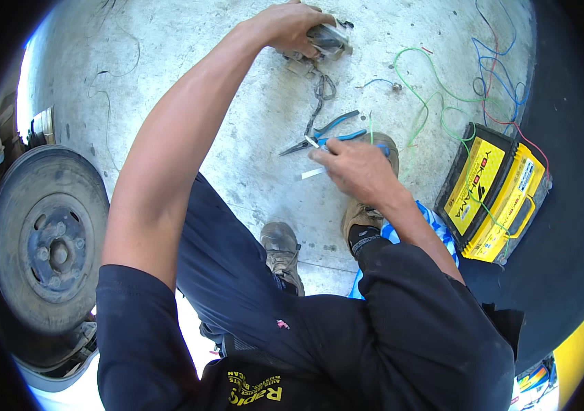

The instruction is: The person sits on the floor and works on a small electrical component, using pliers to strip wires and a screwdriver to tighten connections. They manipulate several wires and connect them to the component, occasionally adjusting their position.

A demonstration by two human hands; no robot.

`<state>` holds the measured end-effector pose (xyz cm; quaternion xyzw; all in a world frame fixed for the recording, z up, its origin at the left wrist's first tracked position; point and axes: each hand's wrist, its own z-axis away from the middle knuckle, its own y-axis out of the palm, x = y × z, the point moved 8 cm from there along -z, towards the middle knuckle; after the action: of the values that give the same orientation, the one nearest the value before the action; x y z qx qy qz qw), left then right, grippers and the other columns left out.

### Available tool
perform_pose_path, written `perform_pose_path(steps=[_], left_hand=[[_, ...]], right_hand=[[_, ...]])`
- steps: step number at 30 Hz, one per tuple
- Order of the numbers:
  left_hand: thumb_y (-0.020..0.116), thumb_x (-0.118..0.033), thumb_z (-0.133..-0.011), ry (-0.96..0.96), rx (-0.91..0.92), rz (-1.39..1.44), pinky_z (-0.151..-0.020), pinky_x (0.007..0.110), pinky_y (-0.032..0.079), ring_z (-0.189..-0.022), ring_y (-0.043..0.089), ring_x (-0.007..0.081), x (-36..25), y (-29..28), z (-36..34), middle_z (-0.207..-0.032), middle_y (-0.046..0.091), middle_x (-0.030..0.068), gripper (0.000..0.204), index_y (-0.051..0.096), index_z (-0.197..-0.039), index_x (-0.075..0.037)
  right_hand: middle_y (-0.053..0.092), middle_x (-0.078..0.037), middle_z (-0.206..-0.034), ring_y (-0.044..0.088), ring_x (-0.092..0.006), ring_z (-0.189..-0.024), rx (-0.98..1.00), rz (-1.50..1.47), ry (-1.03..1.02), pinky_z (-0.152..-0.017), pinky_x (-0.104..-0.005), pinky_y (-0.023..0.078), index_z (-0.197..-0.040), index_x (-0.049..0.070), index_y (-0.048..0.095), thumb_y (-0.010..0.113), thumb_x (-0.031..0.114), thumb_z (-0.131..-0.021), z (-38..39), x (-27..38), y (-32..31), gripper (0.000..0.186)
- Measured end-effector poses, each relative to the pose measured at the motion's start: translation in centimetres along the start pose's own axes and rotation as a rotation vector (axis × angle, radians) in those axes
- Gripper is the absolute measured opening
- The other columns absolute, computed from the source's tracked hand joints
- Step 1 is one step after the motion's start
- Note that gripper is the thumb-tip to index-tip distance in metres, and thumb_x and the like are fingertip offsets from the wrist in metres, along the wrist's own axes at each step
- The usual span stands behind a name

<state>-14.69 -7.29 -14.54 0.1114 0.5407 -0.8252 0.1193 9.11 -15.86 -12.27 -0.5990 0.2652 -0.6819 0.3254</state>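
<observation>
My left hand (293, 29) reaches far forward, fingers wrapped over a dark and silvery mechanical part (330, 41) on the concrete. The fingers partly hide it, so its kind does not show. A dark, looped cable (319, 103) runs from that part toward my right hand. Thumb and fingers of my right hand (360, 171) are closed on a narrow white strip (314, 173); a pale tip also sticks out beside the thumb. Just beyond this hand lie long-nose pliers (336, 133) with blue handles, their jaws pointing left.
To the right, a yellow and black tool case (494, 198) stands near a black surface (566, 137). Green wire (436, 89) and blue wire (504, 51) lie looped on the concrete. A wheel (52, 240) is at left. My boots (282, 246) stand below the hands.
</observation>
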Motion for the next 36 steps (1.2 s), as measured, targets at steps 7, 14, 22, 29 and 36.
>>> perform_pose_path(steps=[7,14,22,29,36], left_hand=[[0.085,-0.033,-0.081,-0.244,-0.568,0.639,-0.093,0.04,0.056,-0.104,0.07,0.027,4.1,-5.1,10.3,-0.117,0.074,0.0129,0.067,0.065,-0.138,-0.005],[0.076,-0.056,-0.09,-0.687,-0.904,1.073,-0.108,0.04,0.05,-0.111,0.071,0.03,5.6,-4.5,21.5,-0.118,0.072,0.0174,0.072,0.066,-0.134,0.0],[0.066,-0.058,-0.093,-0.822,-0.984,1.824,-0.105,0.042,0.05,-0.116,0.065,0.0195,3.6,2.1,23.1,-0.118,0.073,0.0053,0.057,0.068,-0.125,-0.011],[0.064,-0.048,-0.101,-0.736,-0.925,1.765,-0.097,0.035,0.053,-0.106,0.069,0.0147,4.0,2.5,22.2,-0.114,0.073,0.003,0.044,0.068,-0.124,-0.01],[0.069,-0.056,-0.094,-0.899,-0.441,1.379,-0.102,0.043,0.051,-0.12,0.066,0.0228,0.4,3.7,19.3,-0.131,0.068,0.0119,0.07,0.063,-0.139,-0.003]], right_hand=[[0.068,-0.017,-0.107,0.072,-0.0417,-0.09,0.385,0.021,0.172,-0.075,-0.0503,0.057,-0.126,0.008,0.067,0.064,0.011,-0.096,1.9,-2.1,4.9,0.031],[0.063,-0.017,-0.11,0.066,-0.038,-0.102,0.037,0.141,0.172,-0.09,-0.0492,0.054,-0.124,0.005,0.066,0.06,0.008,-0.097,-1.0,-1.5,0.7,0.028],[0.058,-0.016,-0.12,0.058,-0.036,-0.118,0.069,0.161,0.117,-0.094,-0.0488,0.052,-0.129,0.006,0.063,0.068,0.008,-0.093,-4.7,-2.0,4.8,0.037],[0.063,-0.015,-0.102,0.065,-0.0334,-0.098,-0.107,-0.209,0.262,-0.088,-0.043,0.053,-0.119,0.003,0.071,0.075,0.02,-0.095,-4.2,-3.5,0.2,0.03],[0.073,-0.01,-0.102,0.07,-0.0158,-0.088,-0.433,-0.999,0.507,-0.076,-0.0317,0.055,-0.127,-0.001,0.068,0.061,0.035,-0.109,-4.4,-5.0,-2.9,0.041]])
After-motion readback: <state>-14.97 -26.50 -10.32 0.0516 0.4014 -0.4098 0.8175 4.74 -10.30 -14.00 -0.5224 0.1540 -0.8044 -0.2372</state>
